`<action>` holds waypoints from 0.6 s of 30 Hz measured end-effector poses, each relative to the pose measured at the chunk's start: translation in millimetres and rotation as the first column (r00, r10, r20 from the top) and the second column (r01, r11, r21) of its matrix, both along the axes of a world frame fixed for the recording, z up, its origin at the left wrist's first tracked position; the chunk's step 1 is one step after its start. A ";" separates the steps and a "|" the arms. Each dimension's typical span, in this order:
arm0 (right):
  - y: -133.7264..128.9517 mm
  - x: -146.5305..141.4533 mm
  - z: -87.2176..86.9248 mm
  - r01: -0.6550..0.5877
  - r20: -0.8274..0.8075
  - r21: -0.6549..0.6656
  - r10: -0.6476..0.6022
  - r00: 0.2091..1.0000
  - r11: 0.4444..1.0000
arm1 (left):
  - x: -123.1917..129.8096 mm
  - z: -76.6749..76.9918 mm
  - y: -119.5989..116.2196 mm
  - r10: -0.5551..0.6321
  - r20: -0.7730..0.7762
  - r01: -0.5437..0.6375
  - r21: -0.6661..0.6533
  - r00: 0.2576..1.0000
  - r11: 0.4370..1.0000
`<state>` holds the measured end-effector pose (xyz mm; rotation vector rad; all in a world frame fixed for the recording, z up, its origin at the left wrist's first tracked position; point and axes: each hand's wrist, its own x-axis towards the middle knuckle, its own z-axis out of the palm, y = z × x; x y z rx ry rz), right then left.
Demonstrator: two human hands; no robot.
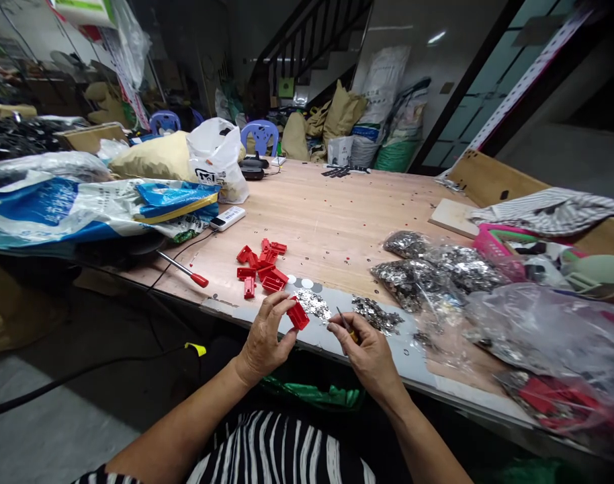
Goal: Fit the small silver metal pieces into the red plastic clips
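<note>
In the head view, much of the screwdriver point(348, 326) is concealed: the right hand point(371, 356) has its thumb and fingers closed around the yellowish handle, so only a bit of that handle and the thin dark shaft show, the tip pointing up and toward the left. The left hand point(269, 336) is clamped on a red plastic housing point(299, 314), its fingertips hiding the upper left edge; whether anything sits inside the housing is too small to tell. Both forearms run out of the picture at the bottom, and the clear plastic bag point(553, 403) at the lower right, with red and metal pieces in it, is blurred and partly cut off. The housing is bright red, roughly rectangular and boxy, with raised edges and recesses in the side that shows. It is held tilted in the air above the near edge of the tabletop point(307, 215), to the left of the screwdriver and apart from it. Beyond the left hand lies a loose heap of similar red housings point(264, 265), turned various ways and overlapping. Shiny silver metal pieces point(313, 304) are spread just beyond the held housing, and darker metal pieces point(376, 314) lie beyond the right hand, their single shapes hard to make out.
</note>
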<state>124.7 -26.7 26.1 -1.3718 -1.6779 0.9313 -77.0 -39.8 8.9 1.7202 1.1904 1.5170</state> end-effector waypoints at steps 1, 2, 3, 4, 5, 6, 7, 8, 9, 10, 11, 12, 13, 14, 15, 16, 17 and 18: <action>-2.6 -3.4 2.0 -0.008 -0.012 0.001 0.008 1.000 1.000 | 0.9 1.6 -0.7 -0.013 0.018 0.014 -0.021 1.000 1.000; -5.0 -6.7 3.7 -0.016 -0.020 0.002 0.016 1.000 1.000 | 2.1 3.2 -1.3 -0.025 0.034 0.026 -0.036 0.999 0.999; -7.1 -9.8 4.9 -0.024 -0.027 0.007 0.024 0.999 1.000 | 3.6 4.5 -1.9 -0.035 0.047 0.037 -0.043 0.998 0.998; -9.0 -12.6 5.7 -0.034 -0.034 0.015 0.034 0.999 0.999 | 5.3 5.5 -2.6 -0.045 0.062 0.048 -0.048 0.997 0.998; -10.6 -15.1 6.1 -0.045 -0.041 0.023 0.045 0.998 0.999 | 7.3 6.1 -3.2 -0.056 0.083 0.060 -0.054 0.995 0.997; -11.9 -17.1 6.3 -0.053 -0.048 0.034 0.054 0.997 0.998 | 9.6 6.4 -3.9 -0.070 0.111 0.077 -0.064 0.991 0.995; -12.8 -18.5 6.3 -0.058 -0.055 0.046 0.061 0.997 0.997 | 12.0 6.5 -4.6 -0.081 0.152 0.094 -0.079 0.985 0.992; -13.4 -19.3 6.3 -0.060 -0.057 0.058 0.064 0.996 0.997 | 14.5 6.3 -5.3 -0.091 0.203 0.114 -0.100 0.975 0.988; -13.6 -19.4 6.5 -0.057 -0.054 0.068 0.061 0.997 0.996 | 16.9 6.2 -6.0 -0.103 0.260 0.140 -0.128 0.960 0.982; -13.5 -18.9 6.8 -0.051 -0.046 0.077 0.054 0.997 0.996 | 19.1 6.1 -6.6 -0.115 0.320 0.172 -0.157 0.941 0.973; -13.2 -17.8 7.3 -0.041 -0.035 0.086 0.044 0.998 0.995 | 20.8 6.2 -7.2 -0.130 0.376 0.211 -0.183 0.917 0.960; -12.7 -16.4 7.9 -0.029 -0.023 0.095 0.031 0.999 0.995 | 21.9 6.6 -7.8 -0.148 0.425 0.255 -0.206 0.893 0.945; -12.0 -14.8 8.6 -0.018 -0.013 0.101 0.019 1.000 0.995 | 22.4 7.1 -8.5 -0.171 0.468 0.304 -0.225 0.867 0.926; -11.3 -13.2 9.1 -0.009 -0.005 0.107 0.009 1.000 0.994 | 22.2 7.8 -9.2 -0.198 0.505 0.358 -0.243 0.840 0.902; -10.6 -11.7 9.6 -0.003 0.001 0.112 0.003 1.000 0.994 | 21.5 8.5 -9.9 -0.223 0.539 0.412 -0.258 0.812 0.874; -10.1 -10.5 9.9 0.001 0.005 0.117 -0.002 1.000 0.993 | 20.4 9.2 -10.5 -0.244 0.573 0.463 -0.273 0.783 0.843; -9.8 -9.5 10.0 0.004 0.010 0.124 -0.005 1.000 0.992 | 19.2 9.7 -11.1 -0.256 0.610 0.510 -0.288 0.750 0.810; -9.7 -8.9 10.0 0.004 0.019 0.133 -0.007 1.000 0.991 | 18.2 10.1 -11.5 -0.258 0.653 0.555 -0.300 0.712 0.776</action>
